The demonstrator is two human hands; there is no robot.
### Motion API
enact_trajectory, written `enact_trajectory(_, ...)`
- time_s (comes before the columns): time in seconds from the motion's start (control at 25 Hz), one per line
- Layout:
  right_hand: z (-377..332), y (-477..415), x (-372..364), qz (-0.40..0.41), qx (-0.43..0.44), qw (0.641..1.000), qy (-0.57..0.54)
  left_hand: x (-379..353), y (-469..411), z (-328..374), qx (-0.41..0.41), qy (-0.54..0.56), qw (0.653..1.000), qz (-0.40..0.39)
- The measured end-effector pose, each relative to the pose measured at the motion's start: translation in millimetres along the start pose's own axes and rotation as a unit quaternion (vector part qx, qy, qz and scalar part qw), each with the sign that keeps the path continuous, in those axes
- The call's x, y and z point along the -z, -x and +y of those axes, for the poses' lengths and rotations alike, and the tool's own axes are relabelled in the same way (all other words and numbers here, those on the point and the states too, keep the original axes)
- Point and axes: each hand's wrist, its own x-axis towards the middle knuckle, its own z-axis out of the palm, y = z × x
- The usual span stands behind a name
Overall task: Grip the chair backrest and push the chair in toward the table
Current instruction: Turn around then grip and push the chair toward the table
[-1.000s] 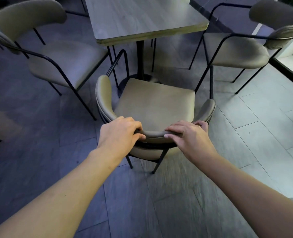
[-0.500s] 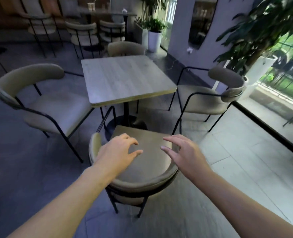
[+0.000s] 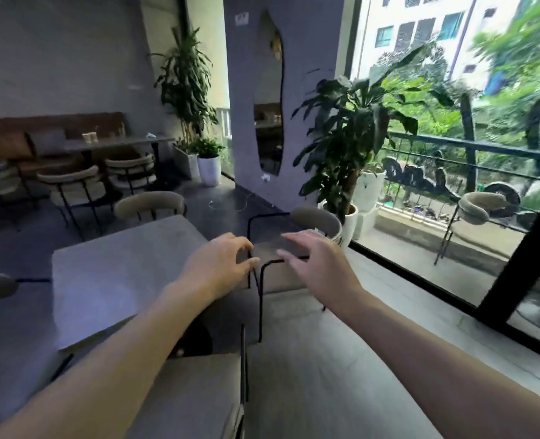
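Both hands hung in the air with nothing in them. The left hand (image 3: 219,264) was loosely curled, thumb and fingertips near each other but closed on nothing; the right hand (image 3: 317,264) was spread, fingers extended forward. Neither touched any furniture.

The chair (image 3: 195,391) nearest the person showed only as a strip of beige seat and a black frame rod at the bottom of the view, its front edge close under the near edge of the surface (image 3: 119,274). Its backrest was out of view below, so how far in it stood could not be judged exactly; it looked largely tucked. A second chair (image 3: 317,221) stood at the right side of the surface, backrest away from it and seat apparently clear of the edge, directly beyond the hands.

If that second chair was the next to go in, the sound approach would be to take the curved backrest with both hands spaced evenly, push level and straight toward the surface, and stop before the armrest frame met the edge.

As for containers, white planters (image 3: 209,171) by the pillar held leafy plants, and another white pot (image 3: 347,220) near the window held a large broad-leaved plant. Small cups on a distant table were too blurred to read.
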Motion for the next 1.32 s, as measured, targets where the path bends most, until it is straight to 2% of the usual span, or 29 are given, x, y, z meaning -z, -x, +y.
enact_trajectory(0.16, 86, -67, 71, 0.025, -0.005, 1.0, 0.018, -14, -106, 59, -0.025, -0.016, 0.999, 0.012)
enact_trajectory(0.36, 169, -146, 109, 0.011, 0.007, 1.0, 0.021, -40, -214, 105, -0.027, -0.024, 0.999, 0.026)
enact_trajectory(0.48, 218, -202, 106, 0.0, 0.012, 1.0, 0.012, -62, -284, 107, -0.02, -0.036, 0.999, 0.036)
enact_trajectory(0.72, 313, -343, 73, 0.002, 0.035, 0.999, -0.003, -96, -442, 68, 0.011, -0.045, 0.996, 0.071)
enact_trajectory(1.0, 424, -484, 46, -0.034, 0.049, 0.998, -0.037, -142, -597, 55, 0.058, -0.058, 0.994, 0.07)
enact_trajectory(1.32, 554, -626, 24, -0.11, 0.154, 0.977, -0.097, -207, -710, 73, 0.199, -0.124, 0.968, 0.092)
